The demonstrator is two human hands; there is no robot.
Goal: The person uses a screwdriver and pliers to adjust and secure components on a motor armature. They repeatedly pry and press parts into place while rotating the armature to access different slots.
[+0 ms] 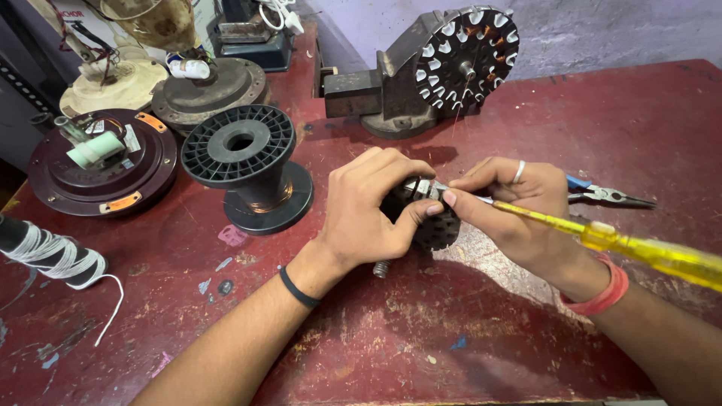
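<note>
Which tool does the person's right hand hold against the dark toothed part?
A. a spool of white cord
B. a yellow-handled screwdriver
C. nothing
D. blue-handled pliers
B: the right hand pinches a yellow-handled screwdriver, its tip at the dark toothed part that the left hand grips; the pliers lie untouched on the table.

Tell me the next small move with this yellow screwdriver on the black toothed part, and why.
Probably ease the yellow transparent-handled screwdriver tip slightly further into the black toothed round stator core. The left hand already clamps the core against the red worn table, and the right hand pinches the shaft right at it.
</note>
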